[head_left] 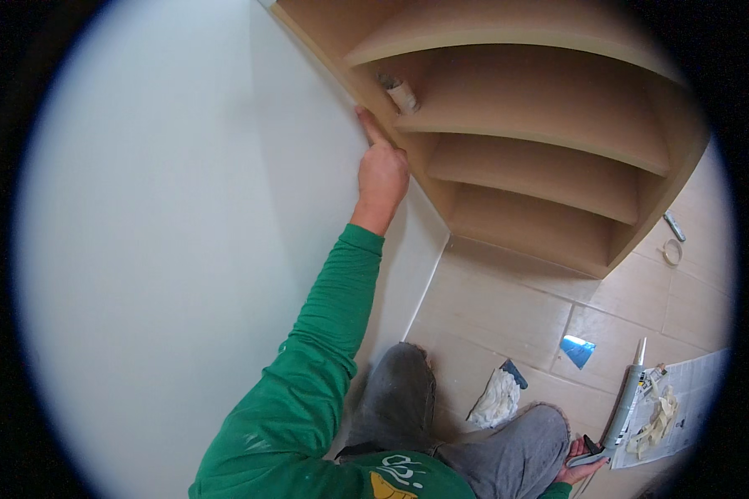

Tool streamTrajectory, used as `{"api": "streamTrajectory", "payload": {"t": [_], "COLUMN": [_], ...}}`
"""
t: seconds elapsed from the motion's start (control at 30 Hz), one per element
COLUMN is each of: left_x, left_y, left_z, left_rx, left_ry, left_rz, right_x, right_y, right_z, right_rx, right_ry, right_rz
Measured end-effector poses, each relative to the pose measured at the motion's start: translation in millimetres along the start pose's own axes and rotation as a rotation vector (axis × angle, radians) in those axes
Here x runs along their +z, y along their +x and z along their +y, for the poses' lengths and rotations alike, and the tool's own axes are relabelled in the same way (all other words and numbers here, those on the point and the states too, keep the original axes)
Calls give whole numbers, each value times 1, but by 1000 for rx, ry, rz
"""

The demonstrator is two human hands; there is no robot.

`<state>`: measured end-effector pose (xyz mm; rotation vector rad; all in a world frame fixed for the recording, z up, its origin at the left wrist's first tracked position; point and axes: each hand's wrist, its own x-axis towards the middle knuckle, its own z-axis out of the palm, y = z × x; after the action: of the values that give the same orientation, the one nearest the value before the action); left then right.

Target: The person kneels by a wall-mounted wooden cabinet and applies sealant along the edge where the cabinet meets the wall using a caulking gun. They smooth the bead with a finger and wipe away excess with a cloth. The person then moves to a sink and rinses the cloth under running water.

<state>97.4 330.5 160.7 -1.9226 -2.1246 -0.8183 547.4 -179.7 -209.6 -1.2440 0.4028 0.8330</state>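
Head view shows our empty left hand (pixel 383 176) extending a finger to the tan shelving unit's (pixel 541 100) left seam (pixel 431 208), well apart from our right hand (pixel 581 471) curled around the near-right caulking gun (pixel 624 409), though which stretches are done or left we cannot tell

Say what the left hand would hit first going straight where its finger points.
Likely the brown cabinet's edge, beside the white wall; the left hand seems to touch it, though depth is unclear.
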Motion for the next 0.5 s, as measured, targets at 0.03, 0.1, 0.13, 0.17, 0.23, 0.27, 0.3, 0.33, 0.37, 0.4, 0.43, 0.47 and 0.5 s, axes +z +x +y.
{"api": "streamTrajectory", "payload": {"t": [0.03, 0.1, 0.13, 0.17, 0.23, 0.27, 0.3, 0.33, 0.37, 0.4, 0.43, 0.47, 0.5], "left_x": [3, 11, 15, 19, 28, 32, 35, 38, 44, 48, 50, 49, 46], "left_y": [-1, -4, -6, -8, -12, -14, -16, -19, -24, -31, -40, -50, -63], "left_z": [-1, -3, -3, -5, -8, -10, -12, -14, -18, -23, -30, -29, -29], "left_rx": [-6, -10, -11, -21, -41, -54, -67, -81, -59, -37, -15, -11, -9], "left_ry": [-12, -14, -16, -22, -36, -45, -54, -62, -52, -39, -25, -14, 1], "left_rz": [-8, -20, -25, -36, -57, -65, -72, -80, -100, -117, -134, -188, -241], "right_x": [-2, -5, -6, -5, -3, 1, 4, 4, 4, 5, 3, 1, 1], "right_y": [2, 4, 5, 4, 3, 0, -2, -3, -4, -4, -3, -2, -1], "right_z": [1, 1, 2, 2, 2, 1, 0, -1, -2, -2, -2, -2, -2], "right_rx": [1, 3, 1, 0, -5, -9, -12, -8, -7, -3, 3, 2, 3], "right_ry": [-1, 0, 1, 2, 0, -4, -8, -14, -17, -19, -20, -12, -7], "right_rz": [-5, -14, -14, -15, 2, 21, 40, 23, 6, -15, -13, -8, -4]}}
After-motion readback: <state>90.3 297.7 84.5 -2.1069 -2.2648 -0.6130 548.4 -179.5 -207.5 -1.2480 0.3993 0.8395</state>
